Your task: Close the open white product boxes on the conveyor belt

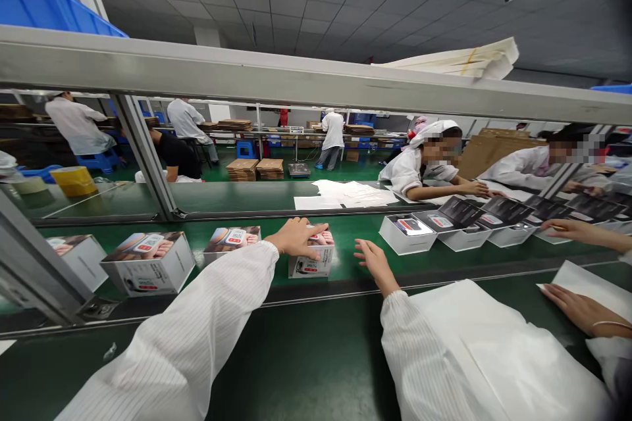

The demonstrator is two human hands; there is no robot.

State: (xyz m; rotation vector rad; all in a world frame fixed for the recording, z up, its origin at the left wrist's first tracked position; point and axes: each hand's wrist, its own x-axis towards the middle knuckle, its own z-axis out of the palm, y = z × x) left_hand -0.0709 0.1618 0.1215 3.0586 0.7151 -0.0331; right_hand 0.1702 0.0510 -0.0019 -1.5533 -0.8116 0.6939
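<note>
My left hand (299, 237) lies flat on top of a small white product box (312, 264) with a printed lid, standing on the green conveyor belt (355, 233). Its fingers are stretched over the lid. My right hand (374, 263) hovers open just right of that box, fingers apart and holding nothing. Both arms are in white striped sleeves. To the left on the belt stand more closed boxes of the same kind, one (232, 241) right beside my left wrist, another larger-looking one (151, 262) further left.
Several open white boxes (409, 232) with dark flaps line the belt to the right. A co-worker's hands (580, 306) rest on white sheets at the right edge. Two people sit across the belt. A metal frame rail (316, 82) crosses overhead; a white bag (474, 335) lies on the near table.
</note>
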